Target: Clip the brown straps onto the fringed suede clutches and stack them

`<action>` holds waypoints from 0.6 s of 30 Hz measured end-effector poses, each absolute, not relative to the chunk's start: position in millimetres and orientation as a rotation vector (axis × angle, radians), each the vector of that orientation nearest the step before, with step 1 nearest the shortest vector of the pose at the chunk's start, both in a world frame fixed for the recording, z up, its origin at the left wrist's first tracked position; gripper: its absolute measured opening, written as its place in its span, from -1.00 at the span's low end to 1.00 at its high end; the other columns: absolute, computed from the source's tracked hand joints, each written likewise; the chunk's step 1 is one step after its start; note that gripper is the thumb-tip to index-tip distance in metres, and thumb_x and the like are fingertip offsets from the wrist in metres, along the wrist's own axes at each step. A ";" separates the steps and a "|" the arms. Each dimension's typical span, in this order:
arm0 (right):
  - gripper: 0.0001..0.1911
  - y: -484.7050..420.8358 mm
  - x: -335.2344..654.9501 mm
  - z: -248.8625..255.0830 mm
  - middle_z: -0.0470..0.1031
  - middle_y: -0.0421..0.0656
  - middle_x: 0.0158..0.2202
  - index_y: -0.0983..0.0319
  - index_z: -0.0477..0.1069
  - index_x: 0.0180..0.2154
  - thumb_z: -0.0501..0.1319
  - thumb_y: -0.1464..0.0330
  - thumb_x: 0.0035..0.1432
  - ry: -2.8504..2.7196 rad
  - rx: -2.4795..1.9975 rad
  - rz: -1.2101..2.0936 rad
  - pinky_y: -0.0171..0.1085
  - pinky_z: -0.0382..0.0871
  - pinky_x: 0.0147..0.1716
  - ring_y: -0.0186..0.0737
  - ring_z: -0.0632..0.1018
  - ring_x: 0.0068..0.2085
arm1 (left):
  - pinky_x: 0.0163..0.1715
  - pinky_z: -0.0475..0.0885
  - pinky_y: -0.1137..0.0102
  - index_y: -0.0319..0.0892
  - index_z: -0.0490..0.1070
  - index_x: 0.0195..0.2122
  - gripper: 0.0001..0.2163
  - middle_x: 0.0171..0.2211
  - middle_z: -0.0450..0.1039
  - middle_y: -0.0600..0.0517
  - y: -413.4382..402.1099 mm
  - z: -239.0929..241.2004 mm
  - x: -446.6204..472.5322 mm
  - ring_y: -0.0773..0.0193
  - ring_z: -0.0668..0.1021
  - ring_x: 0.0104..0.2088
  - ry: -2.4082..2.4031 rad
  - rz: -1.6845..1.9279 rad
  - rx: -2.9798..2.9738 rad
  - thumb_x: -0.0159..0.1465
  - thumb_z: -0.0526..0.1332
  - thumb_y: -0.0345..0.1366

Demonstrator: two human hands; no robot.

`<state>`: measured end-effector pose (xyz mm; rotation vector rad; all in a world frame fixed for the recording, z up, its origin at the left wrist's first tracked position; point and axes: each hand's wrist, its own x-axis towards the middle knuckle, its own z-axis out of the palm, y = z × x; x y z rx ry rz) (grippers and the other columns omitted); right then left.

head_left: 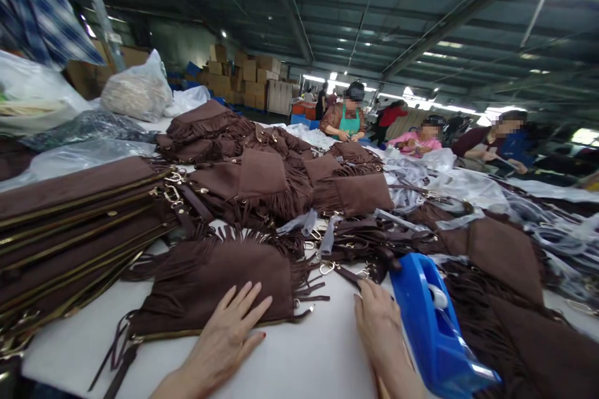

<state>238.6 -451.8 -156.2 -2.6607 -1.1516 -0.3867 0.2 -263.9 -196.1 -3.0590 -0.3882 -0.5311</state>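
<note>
My left hand (229,330) lies flat, fingers spread, on a dark brown suede bag (224,274) with fringe at its sides and a gold zip along its near edge. To its right, my right hand (381,321) is closed with curled fingers at the end of a dark brown strap (347,275) that has gold clasps. Part of that strap is hidden under the fingers. Close beside the right hand stands a blue tape dispenser (440,330). A tan wooden-looking piece (380,386) shows below the right wrist.
Brown bags with gold zips (84,218) are stacked at left. More fringed bags (262,174) are piled behind, and others (510,255) lie at right. Clear plastic wrapping (449,177) and straps cover the far right. Several people work across the table (299,361).
</note>
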 end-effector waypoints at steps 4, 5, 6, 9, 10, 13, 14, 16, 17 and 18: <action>-0.70 -422.8 256.8 -147.8 0.49 0.00 -0.26 0.31 0.40 -0.23 -0.05 0.59 0.11 -1.336 -2.838 -0.429 -0.09 0.21 -0.26 0.02 0.44 -0.17 | 0.05 0.26 0.09 0.09 0.16 0.13 -0.58 0.13 0.25 -0.03 -261.3 -188.7 4.9 0.07 0.34 0.10 -0.495 -0.481 -3.197 0.23 0.12 -0.21; -0.69 -417.9 257.5 -147.5 0.49 0.01 -0.29 0.32 0.41 -0.26 -0.07 0.60 0.11 -1.357 -2.829 -0.429 -0.09 0.20 -0.26 0.02 0.45 -0.20 | 0.06 0.26 0.09 0.08 0.18 0.12 -0.59 0.12 0.25 -0.04 -260.9 -188.2 5.7 0.06 0.34 0.10 -0.518 -0.459 -3.227 0.23 0.12 -0.21; -0.68 -414.5 257.5 -147.4 0.48 0.03 -0.32 0.33 0.41 -0.28 -0.08 0.61 0.11 -1.375 -2.829 -0.429 -0.10 0.20 -0.26 0.02 0.45 -0.21 | 0.05 0.27 0.08 0.08 0.19 0.12 -0.59 0.12 0.25 -0.04 -260.4 -188.3 5.8 0.05 0.34 0.10 -0.533 -0.438 -3.252 0.23 0.12 -0.20; -0.71 -415.6 254.2 -144.9 0.45 0.04 -0.36 0.34 0.40 -0.36 -0.07 0.62 0.09 -1.403 -2.837 -0.400 -0.16 0.22 -0.32 -0.02 0.46 -0.27 | 0.04 0.27 0.05 0.07 0.22 0.10 -0.61 0.11 0.27 -0.05 -258.2 -190.0 1.4 0.03 0.34 0.10 -0.530 -0.404 -3.302 0.22 0.13 -0.21; -0.73 -420.2 251.7 -142.7 0.44 0.02 -0.36 0.32 0.39 -0.37 -0.05 0.62 0.07 -1.411 -2.844 -0.376 -0.21 0.22 -0.36 -0.07 0.47 -0.30 | 0.04 0.27 0.05 0.07 0.23 0.09 -0.61 0.11 0.27 -0.04 -257.4 -190.3 -1.6 0.02 0.34 0.09 -0.524 -0.402 -3.317 0.21 0.14 -0.21; -0.82 -444.5 237.9 -133.0 0.41 -0.09 -0.34 0.25 0.34 -0.33 0.00 0.54 0.10 -1.421 -2.742 -0.260 -0.30 0.25 -0.45 -0.22 0.48 -0.41 | 0.06 0.25 0.05 0.11 0.24 0.08 -0.59 0.11 0.27 0.00 -257.5 -187.4 -10.2 0.03 0.33 0.10 -0.545 -0.399 -3.388 0.18 0.17 -0.22; -0.85 -454.4 231.0 -129.9 0.40 -0.13 -0.33 0.23 0.32 -0.30 0.01 0.49 0.13 -1.413 -2.638 -0.203 -0.31 0.27 -0.45 -0.24 0.48 -0.40 | 0.07 0.23 0.05 0.11 0.28 0.06 -0.59 0.10 0.28 0.00 -259.3 -184.3 -11.5 0.02 0.34 0.10 -0.595 -0.416 -3.425 0.15 0.20 -0.20; -0.88 -473.1 214.4 -126.3 0.38 -0.19 -0.35 0.18 0.29 -0.25 0.02 0.39 0.17 -1.393 -2.378 -0.055 -0.33 0.32 -0.41 -0.28 0.47 -0.37 | 0.05 0.26 0.08 0.04 0.42 -0.07 -0.67 0.01 0.40 -0.03 -267.3 -174.5 -8.9 -0.01 0.40 0.04 -0.841 -0.552 -3.498 0.10 0.22 -0.17; -0.87 -480.7 205.1 -126.5 0.38 -0.21 -0.36 0.15 0.28 -0.22 0.02 0.36 0.18 -1.380 -2.258 0.023 -0.36 0.33 -0.38 -0.30 0.47 -0.35 | 0.01 0.30 0.12 -0.01 0.49 -0.19 -0.75 -0.08 0.47 -0.06 -273.7 -167.9 -4.8 -0.01 0.45 -0.02 -1.005 -0.652 -3.546 0.10 0.21 -0.16; -0.86 -486.8 195.6 -128.5 0.38 -0.23 -0.36 0.13 0.27 -0.20 0.03 0.34 0.18 -1.353 -2.168 0.084 -0.39 0.34 -0.36 -0.32 0.47 -0.33 | -0.06 0.36 0.19 -0.07 0.53 -0.29 -0.80 -0.19 0.53 -0.08 -281.4 -160.7 1.1 0.03 0.49 -0.10 -1.205 -0.756 -3.608 0.11 0.19 -0.16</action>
